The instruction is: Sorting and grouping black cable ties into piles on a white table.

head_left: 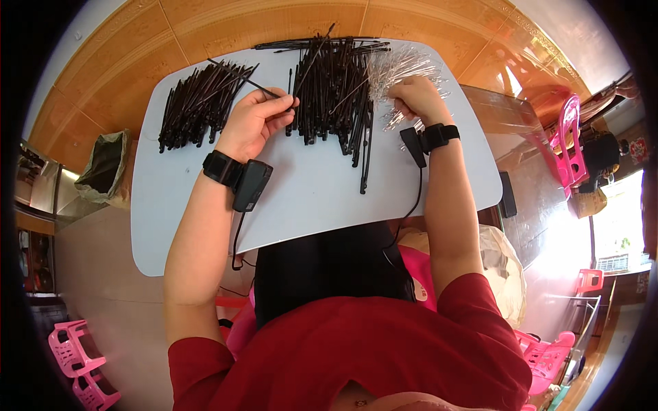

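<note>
My left hand (263, 115) is closed in a pinch on a thin black rod (253, 83), which slants up and to the left from the fingertips. To its left lies a pile of similar dark rods (199, 106), many with small knobbed ends. A larger pile of black rods (329, 96) fills the far middle of the white table (308, 195). My right hand (419, 97) reaches into a heap of thin, shiny silvery pieces (404, 65) at the far right. Its fingers are curled inward, and whatever they hold is too small to make out.
Orange tiled wall (274, 24) borders the table's far side. A lined bin (106, 164) stands on the floor at left. A pale bag (500, 267) sits beside my right side. Pink plastic chairs (75, 349) stand around. Cables hang from the black wrist devices (252, 185).
</note>
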The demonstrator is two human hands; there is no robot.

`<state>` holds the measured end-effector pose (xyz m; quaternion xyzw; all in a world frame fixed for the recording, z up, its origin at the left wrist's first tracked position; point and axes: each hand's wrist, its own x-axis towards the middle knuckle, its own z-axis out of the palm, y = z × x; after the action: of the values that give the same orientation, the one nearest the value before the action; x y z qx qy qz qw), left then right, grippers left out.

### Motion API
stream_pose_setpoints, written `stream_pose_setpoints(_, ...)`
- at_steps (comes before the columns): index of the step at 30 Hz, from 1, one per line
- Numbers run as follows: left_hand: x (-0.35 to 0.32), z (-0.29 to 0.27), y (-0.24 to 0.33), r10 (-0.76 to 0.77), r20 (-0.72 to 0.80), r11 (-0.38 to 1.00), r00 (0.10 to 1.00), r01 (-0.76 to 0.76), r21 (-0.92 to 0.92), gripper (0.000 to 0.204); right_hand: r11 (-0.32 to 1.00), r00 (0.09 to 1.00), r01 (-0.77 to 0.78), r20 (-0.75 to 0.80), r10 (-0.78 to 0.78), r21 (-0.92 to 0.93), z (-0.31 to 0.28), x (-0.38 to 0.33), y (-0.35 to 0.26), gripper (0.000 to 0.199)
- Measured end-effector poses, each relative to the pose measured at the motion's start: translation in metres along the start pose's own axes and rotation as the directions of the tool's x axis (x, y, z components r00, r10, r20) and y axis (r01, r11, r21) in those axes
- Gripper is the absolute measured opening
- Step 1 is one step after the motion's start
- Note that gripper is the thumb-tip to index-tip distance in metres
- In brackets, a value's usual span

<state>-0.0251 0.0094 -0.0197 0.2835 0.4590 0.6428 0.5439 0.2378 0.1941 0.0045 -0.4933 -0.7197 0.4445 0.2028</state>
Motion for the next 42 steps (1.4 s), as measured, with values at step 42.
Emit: stream_pose_setpoints(42, -0.02, 0.037, -0.001, 0.089, 0.271, 0.909, 0.958, -0.19, 0.371, 0.047, 0.645, 0.828, -0.12, 0.435, -0.355, 0.755, 0.069, -0.02, -0.023, 0.017)
